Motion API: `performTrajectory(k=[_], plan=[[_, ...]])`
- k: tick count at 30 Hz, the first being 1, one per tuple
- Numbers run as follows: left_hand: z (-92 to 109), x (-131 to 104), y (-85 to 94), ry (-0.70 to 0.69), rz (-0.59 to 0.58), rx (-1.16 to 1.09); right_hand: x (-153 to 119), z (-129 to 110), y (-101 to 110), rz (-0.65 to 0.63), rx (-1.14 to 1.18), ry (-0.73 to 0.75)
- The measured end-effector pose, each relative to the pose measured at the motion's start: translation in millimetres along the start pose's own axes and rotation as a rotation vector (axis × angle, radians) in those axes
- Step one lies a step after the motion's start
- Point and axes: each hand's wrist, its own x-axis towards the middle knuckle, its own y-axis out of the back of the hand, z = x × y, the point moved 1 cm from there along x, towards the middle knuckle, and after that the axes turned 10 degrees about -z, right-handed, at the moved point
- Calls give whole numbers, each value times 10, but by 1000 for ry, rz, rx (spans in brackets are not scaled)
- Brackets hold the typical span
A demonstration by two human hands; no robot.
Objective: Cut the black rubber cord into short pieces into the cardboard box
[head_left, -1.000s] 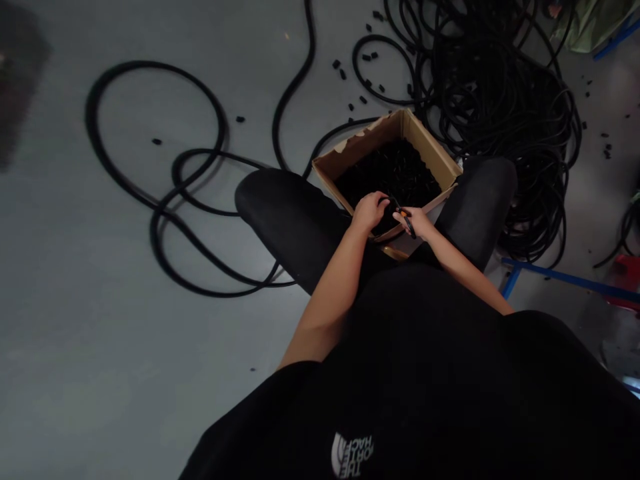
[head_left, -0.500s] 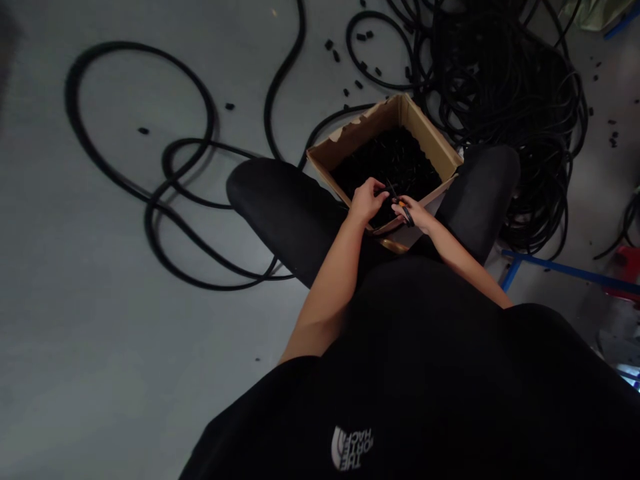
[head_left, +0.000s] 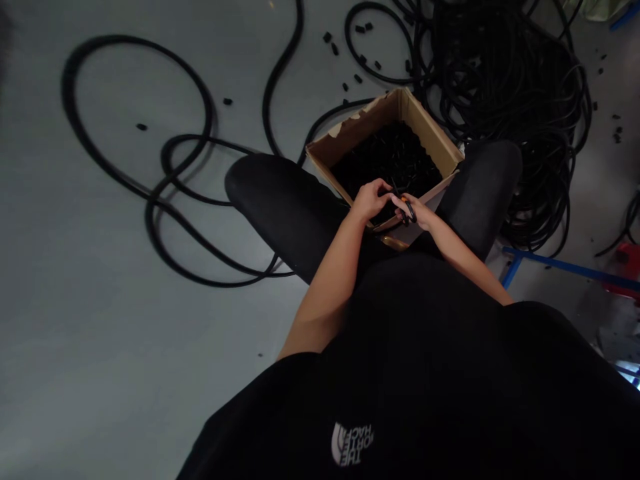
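Note:
My right hand [head_left: 419, 212] is closed around a pair of scissors [head_left: 409, 212] with black and orange handles. The thin blades point up and away, over the near side of an open cardboard box [head_left: 433, 130]. Close beside them, my left hand [head_left: 371, 200] has its fingers pinched together, their tips almost touching the scissors. Whatever sits in that pinch is dark and cannot be made out against the box's contents. Many small black pieces [head_left: 395, 157] fill the lower part of the box, which stands between my legs.
A big tangled heap of black hose [head_left: 505, 80] lies beyond the box to the right. Long loops of the same hose [head_left: 207, 107] spread over the grey floor at left. Short black pieces [head_left: 360, 29] are scattered about. A blue metal bar [head_left: 565, 262] runs at the right.
My right hand has turned slightly and come closer to the left fingertips, with the scissors' handles tilted differently. The dark piece at my left fingertips no longer shows. The view has shifted a little.

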Motion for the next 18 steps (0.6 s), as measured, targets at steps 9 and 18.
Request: performTrajectory(k=[9,18], plan=[[-41,52,2,-8,-5,-8,-20,24,16,18,-121,83],[-197,19,-27,121,50,5,109,88,98,136,-239,67]])
